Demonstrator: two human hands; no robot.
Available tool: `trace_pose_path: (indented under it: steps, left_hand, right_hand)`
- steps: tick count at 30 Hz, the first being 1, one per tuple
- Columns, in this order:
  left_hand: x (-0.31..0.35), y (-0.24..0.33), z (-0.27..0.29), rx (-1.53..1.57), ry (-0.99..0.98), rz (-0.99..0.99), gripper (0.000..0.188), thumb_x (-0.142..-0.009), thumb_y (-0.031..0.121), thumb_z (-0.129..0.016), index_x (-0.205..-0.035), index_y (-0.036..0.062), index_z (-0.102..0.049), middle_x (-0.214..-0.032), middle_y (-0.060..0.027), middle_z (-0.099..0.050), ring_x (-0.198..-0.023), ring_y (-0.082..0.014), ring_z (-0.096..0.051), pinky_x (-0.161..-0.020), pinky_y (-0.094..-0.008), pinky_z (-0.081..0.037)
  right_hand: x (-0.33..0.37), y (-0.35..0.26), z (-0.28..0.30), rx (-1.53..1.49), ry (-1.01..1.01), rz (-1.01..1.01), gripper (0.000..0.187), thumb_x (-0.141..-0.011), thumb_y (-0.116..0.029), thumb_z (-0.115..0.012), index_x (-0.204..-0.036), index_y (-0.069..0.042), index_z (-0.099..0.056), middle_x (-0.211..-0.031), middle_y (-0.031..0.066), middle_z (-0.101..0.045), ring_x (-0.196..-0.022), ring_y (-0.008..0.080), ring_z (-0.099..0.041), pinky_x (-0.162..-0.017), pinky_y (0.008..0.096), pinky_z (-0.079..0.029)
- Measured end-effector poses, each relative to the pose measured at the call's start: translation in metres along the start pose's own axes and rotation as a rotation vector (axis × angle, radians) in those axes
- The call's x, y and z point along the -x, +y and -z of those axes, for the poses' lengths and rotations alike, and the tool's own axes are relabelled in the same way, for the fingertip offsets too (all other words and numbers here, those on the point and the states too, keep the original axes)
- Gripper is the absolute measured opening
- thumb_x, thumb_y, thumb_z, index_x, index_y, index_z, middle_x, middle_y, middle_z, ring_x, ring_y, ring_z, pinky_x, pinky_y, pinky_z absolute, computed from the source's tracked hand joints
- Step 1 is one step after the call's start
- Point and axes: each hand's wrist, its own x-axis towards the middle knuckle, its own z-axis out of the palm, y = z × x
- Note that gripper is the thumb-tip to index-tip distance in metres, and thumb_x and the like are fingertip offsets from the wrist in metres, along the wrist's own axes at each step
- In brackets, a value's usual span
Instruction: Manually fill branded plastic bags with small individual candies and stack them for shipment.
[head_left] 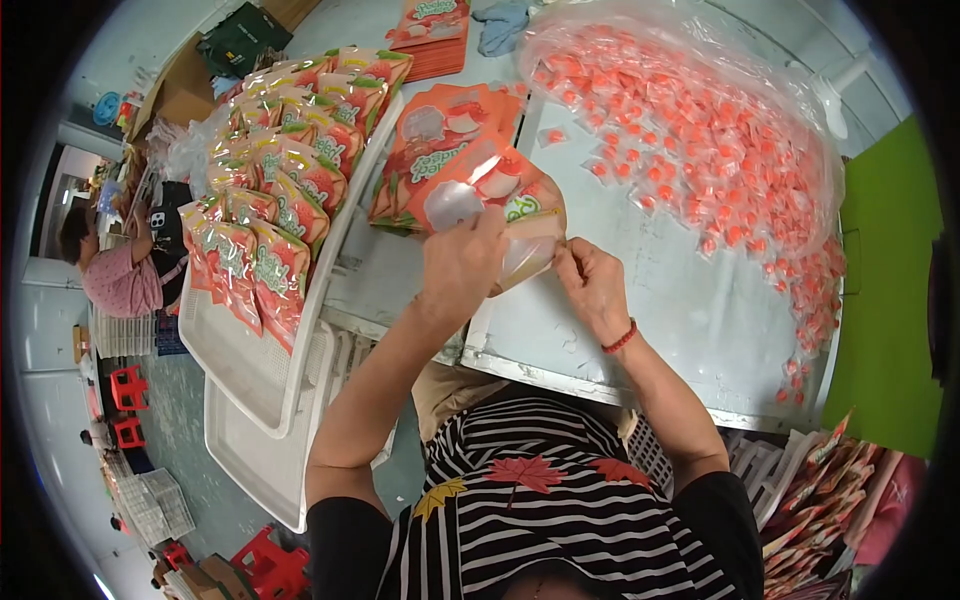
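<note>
In front of me at the table's near edge is a printed orange-pink pouch (525, 190), with a clear, shiny section towards its near end. My left hand (465, 262) is closed on the pouch's left side, its fingertips hidden behind the knuckles. At the right corner, my right hand (592, 285), with a red bracelet on the wrist, pinches the pouch's edge between thumb and fingers. Just beyond lies a stack of flat pouches (415, 150) of the same print, partly covered by the one I hold. Whether the held pouch has anything inside, I cannot tell.
Small clear packets with red-orange contents (680, 165) spread across the table's right side, partly under clear plastic film. A white tray (265, 375) at left carries several filled pouches (290, 150). A green panel (893, 290) borders the right. Another person (120, 265) is far left.
</note>
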Motion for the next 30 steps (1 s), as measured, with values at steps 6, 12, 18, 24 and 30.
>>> trace_pose_path:
  steps: [6,12,18,24,30]
  left_hand:
    - [0.014,0.042,-0.057,-0.063,-0.076,-0.106,0.027,-0.074,0.002,-0.061,-0.100,0.0028,-0.053,-0.073,-0.0121,-0.062,-0.064,-0.0300,-0.064,-0.051,-0.0389,-0.050]
    - [0.015,0.042,-0.048,0.040,-0.093,-0.152,0.035,-0.072,0.008,-0.067,-0.105,0.0029,-0.055,-0.077,-0.0102,-0.064,-0.064,-0.0280,-0.066,-0.053,-0.0373,-0.052]
    - [0.011,0.056,-0.063,-0.132,-0.154,-0.115,0.043,-0.076,0.009,-0.063,-0.116,0.0006,-0.054,-0.071,-0.0134,-0.063,-0.060,-0.0272,-0.066,-0.048,-0.0347,-0.052]
    - [0.042,0.068,-0.091,0.011,-0.138,-0.178,0.044,-0.073,0.003,-0.061,-0.116,-0.0011,-0.054,-0.084,-0.0180,-0.065,-0.066,-0.0304,-0.067,-0.052,-0.0378,-0.053]
    - [0.046,0.087,-0.099,0.049,-0.147,-0.214,0.036,-0.076,0.004,-0.058,-0.110,-0.0041,-0.054,-0.081,-0.0168,-0.062,-0.062,-0.0292,-0.065,-0.051,-0.0361,-0.053]
  right_hand:
    - [0.005,0.018,-0.006,-0.122,0.225,-0.060,0.020,-0.083,-0.015,-0.063,-0.076,0.002,-0.055,-0.056,0.0129,-0.053,-0.048,0.0217,-0.051,-0.051,0.0337,-0.044]
    - [0.017,0.030,0.020,-0.096,0.218,-0.084,0.019,-0.080,-0.008,-0.065,-0.085,0.000,-0.049,-0.063,0.0122,-0.059,-0.053,0.0223,-0.058,-0.053,0.0328,-0.047]
    - [0.038,0.006,0.018,0.281,0.367,0.325,0.019,-0.081,-0.008,-0.066,-0.090,-0.005,-0.050,-0.065,0.0117,-0.058,-0.053,0.0266,-0.059,-0.050,0.0346,-0.046]
    - [0.036,0.060,0.045,-0.658,-0.470,-0.612,0.010,-0.092,-0.012,-0.051,-0.091,-0.005,-0.058,-0.069,0.0060,-0.061,-0.057,0.0223,-0.061,-0.048,0.0357,-0.046]
    - [0.048,0.048,0.050,-1.424,-0.169,-0.667,0.027,-0.097,-0.018,-0.042,-0.118,-0.006,-0.053,-0.114,0.0116,-0.059,-0.102,0.0215,-0.059,-0.088,0.0358,-0.050]
